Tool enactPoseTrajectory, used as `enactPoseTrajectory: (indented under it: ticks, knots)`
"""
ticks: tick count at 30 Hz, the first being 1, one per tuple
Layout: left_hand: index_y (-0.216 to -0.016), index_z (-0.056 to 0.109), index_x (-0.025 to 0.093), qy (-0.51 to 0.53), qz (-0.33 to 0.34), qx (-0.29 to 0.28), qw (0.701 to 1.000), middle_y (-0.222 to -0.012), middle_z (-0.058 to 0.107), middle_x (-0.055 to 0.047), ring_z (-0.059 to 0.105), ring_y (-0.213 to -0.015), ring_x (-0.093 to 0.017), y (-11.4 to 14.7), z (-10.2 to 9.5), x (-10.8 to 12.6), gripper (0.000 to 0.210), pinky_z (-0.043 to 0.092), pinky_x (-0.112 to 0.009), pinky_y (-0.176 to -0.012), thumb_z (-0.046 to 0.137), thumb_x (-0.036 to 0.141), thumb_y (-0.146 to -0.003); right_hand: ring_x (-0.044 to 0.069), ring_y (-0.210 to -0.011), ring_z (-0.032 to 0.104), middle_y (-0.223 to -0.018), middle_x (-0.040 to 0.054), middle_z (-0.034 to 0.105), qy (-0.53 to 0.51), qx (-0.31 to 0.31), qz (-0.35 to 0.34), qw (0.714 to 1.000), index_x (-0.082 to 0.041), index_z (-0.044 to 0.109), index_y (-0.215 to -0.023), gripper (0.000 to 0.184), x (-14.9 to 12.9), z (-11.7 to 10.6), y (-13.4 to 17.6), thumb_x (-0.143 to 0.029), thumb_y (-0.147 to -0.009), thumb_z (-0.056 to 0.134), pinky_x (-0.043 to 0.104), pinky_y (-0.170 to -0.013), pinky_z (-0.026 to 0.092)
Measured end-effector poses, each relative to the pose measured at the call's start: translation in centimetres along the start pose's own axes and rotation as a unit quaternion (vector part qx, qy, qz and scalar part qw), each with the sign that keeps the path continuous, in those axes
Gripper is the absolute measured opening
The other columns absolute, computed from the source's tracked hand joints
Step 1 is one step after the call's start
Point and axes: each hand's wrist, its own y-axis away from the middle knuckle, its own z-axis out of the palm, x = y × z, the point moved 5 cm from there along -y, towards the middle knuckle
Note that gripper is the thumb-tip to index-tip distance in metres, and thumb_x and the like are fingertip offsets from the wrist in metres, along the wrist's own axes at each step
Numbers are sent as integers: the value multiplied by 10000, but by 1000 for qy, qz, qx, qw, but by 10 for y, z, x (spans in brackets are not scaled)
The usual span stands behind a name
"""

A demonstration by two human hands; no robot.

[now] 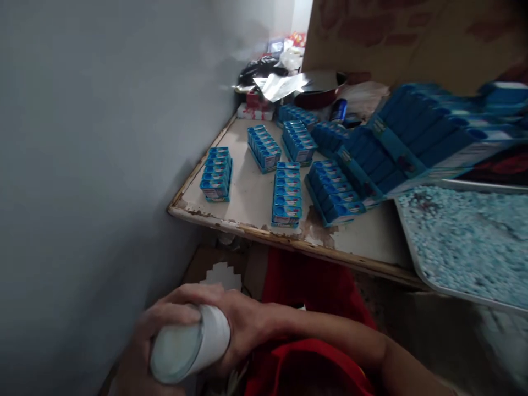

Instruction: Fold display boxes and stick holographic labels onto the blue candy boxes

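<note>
Low at the front, to the left of my red clothing, I hold a white cylinder with a pale, flat, greenish round end (176, 352). My left hand (138, 352) closes round it from the left, its fingers over the upper edge; motion blurs this hand. From the right, my right hand (243, 319) wraps the white side of the cylinder, with part of its fingers hidden behind it. Whether the cylinder is a jar or a roll, I cannot tell. Both hands are below the table's front edge.
A worn white table (247, 206) bears several trays of small blue boxes (287, 192). More blue boxes (441, 132) are stacked at the right beside a metal tray (416, 258) of pale blue pieces. A grey wall (82, 165) borders the left; bags and papers (280, 85) lie at the back.
</note>
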Motion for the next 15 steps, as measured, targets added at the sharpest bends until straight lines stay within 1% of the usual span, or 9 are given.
enactPoseTrajectory:
  ticks: [2,3,5,7,9,11,13,14,15]
  knots:
    - [-1162,735,350,7,44,-57,997,-924,750,-63,752,-935,-320,-15,25,12,585,560,-640,-1065,922,545,-643,222,-1046,710,-1187,4,703,9,81,13,997,-257,601,-1269,770,1,-8,19,-437,-594,925,284,-893,586]
    - [-1231,718,338,0,53,-68,996,-914,751,-55,754,-925,-306,-22,37,15,612,548,-637,-1089,907,499,-672,235,-1058,707,-1206,13,697,24,129,23,991,-259,590,-1287,837,5,-13,30,-439,-552,944,304,-914,586]
    - [-1316,694,292,-39,44,-77,995,-961,765,-68,756,-1006,-330,-34,57,16,714,555,-610,-1099,902,450,-652,261,-1096,695,-1238,30,684,61,208,36,976,-261,567,-1330,958,15,-20,53,-449,-481,970,339,-957,581]
    - [-1287,713,268,-94,36,-65,993,-1061,774,-85,734,-1127,-359,-41,75,13,686,584,-559,-1073,897,412,-642,273,-1123,687,-1269,46,676,97,263,37,959,-261,545,-1377,1014,25,-27,71,-457,-477,969,359,-974,578]
    - [-1223,725,275,-151,44,-20,987,-1148,762,-77,706,-1198,-343,-45,94,8,558,587,-511,-1068,876,364,-694,268,-1086,691,-1253,57,687,153,335,55,928,-261,557,-1368,928,33,-38,83,-454,-545,939,376,-955,582]
    - [-1197,702,278,-195,59,72,976,-1184,732,-67,690,-1196,-307,-44,110,2,465,568,-484,-1081,856,347,-763,265,-1026,692,-1176,73,711,226,402,87,883,-252,610,-1274,702,38,-54,90,-452,-656,876,401,-935,581]
    - [-1271,655,272,-229,54,165,958,-1218,684,-79,666,-1191,-287,-40,121,-5,482,548,-476,-1091,821,366,-829,279,-1017,684,-1110,100,720,288,440,102,844,-238,650,-1161,497,39,-68,93,-453,-743,809,431,-942,571]
    - [-1325,633,269,-249,43,183,950,-1251,652,-92,653,-1196,-287,-39,124,-7,519,545,-474,-1089,806,378,-848,290,-1037,680,-1107,115,720,308,446,98,835,-229,656,-1139,463,38,-74,95,-450,-756,795,446,-958,565]
    - [-1372,621,271,-273,31,174,946,-1293,618,-104,644,-1199,-288,-41,125,-7,562,549,-470,-1080,801,388,-853,300,-1060,677,-1122,126,719,318,448,93,830,-222,655,-1142,474,37,-79,96,-445,-750,799,458,-973,560]
